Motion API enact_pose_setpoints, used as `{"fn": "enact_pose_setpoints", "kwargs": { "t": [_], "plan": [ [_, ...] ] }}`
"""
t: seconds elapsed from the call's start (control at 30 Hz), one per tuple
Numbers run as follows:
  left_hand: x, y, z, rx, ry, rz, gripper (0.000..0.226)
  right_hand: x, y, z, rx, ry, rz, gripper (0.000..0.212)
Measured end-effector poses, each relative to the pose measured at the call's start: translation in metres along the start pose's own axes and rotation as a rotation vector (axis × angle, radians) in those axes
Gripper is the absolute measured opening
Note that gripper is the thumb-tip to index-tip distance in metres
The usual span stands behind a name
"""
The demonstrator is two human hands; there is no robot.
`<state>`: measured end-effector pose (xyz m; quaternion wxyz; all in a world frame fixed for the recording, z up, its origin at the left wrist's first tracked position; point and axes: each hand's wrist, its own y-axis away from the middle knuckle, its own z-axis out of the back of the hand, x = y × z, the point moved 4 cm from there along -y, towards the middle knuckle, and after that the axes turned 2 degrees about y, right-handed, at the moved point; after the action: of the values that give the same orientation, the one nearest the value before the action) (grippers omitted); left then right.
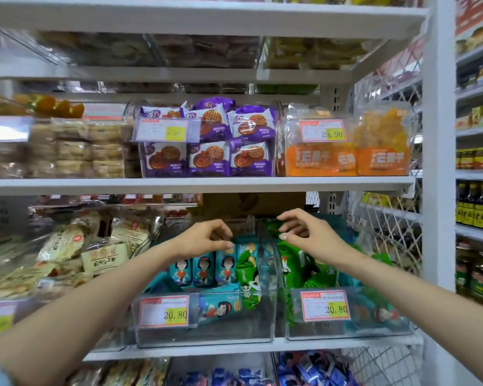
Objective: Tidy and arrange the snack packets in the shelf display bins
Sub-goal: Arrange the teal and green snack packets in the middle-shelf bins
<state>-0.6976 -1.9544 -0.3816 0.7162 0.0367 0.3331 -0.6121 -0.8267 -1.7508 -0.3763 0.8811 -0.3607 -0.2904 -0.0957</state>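
White shelf boards [195, 185] are spanning the frame; a white upright post [438, 135] is standing right, bottles [477, 207] lining far-right shelves [477, 175].

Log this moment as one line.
left hand: pinches teal packet, left bin | right hand: pinches green packet, right bin | step: arranging packets

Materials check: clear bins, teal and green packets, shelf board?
By look: clear bins: rigid transparent plastic, likely acrylic, contents show through, edges glare; teal packets and green packets: glossy printed plastic film, sheen and wrinkles; shelf board: white painted, probably metal, smooth flat edge.
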Motion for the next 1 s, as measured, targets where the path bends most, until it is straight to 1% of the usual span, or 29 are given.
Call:
{"fn": "enact_pose_setpoints", "kwargs": {
  "t": [0.1,0.17,0.3,0.37,0.43,0.53,0.63,0.67,0.73,0.83,0.87,0.93,1.0],
  "plan": [
    [0.004,-0.001,-0.004,0.039,-0.050,0.011,0.028,0.004,-0.012,-0.017,0.035,0.027,0.029,0.029],
    [0.007,-0.003,-0.004,0.061,-0.084,0.025,0.030,0.006,-0.022,-0.028,0.096,0.088,0.043,0.032],
    [0.010,-0.008,0.002,0.073,-0.084,0.069,0.036,0.006,-0.046,-0.048,0.370,0.240,0.037,0.044],
    [0.008,-0.012,-0.007,0.111,-0.063,0.095,0.043,0.003,-0.057,-0.052,0.440,0.294,0.024,0.049],
    [0.006,-0.019,-0.024,0.187,-0.055,0.132,0.057,-0.001,-0.064,-0.051,0.401,0.273,0.016,0.048],
    [0.005,-0.030,-0.050,0.299,-0.127,0.155,0.076,-0.008,-0.065,-0.041,0.338,0.200,-0.003,0.044],
    [0.005,-0.035,-0.058,0.300,-0.178,0.130,0.073,-0.016,-0.059,-0.035,0.315,0.143,-0.006,0.039],
    [0.003,-0.036,-0.055,0.267,-0.136,0.126,0.070,-0.018,-0.058,-0.034,0.297,0.123,-0.007,0.039],
    [-0.002,-0.033,-0.038,0.139,0.044,0.128,0.058,-0.023,-0.058,-0.030,0.241,0.077,-0.017,0.040],
    [-0.009,-0.024,-0.003,-0.036,0.356,0.155,0.022,-0.028,-0.059,-0.028,0.171,0.044,-0.034,0.054],
    [-0.009,-0.020,0.006,-0.085,0.434,0.166,0.015,-0.029,-0.059,-0.029,0.165,0.041,-0.048,0.061],
    [-0.011,-0.014,0.017,-0.157,0.574,0.158,0.016,-0.028,-0.058,-0.034,0.178,0.032,-0.070,0.072],
    [-0.015,-0.008,0.019,-0.176,0.703,0.139,0.024,-0.025,-0.058,-0.039,0.168,0.012,-0.062,0.076]
  ]
}}
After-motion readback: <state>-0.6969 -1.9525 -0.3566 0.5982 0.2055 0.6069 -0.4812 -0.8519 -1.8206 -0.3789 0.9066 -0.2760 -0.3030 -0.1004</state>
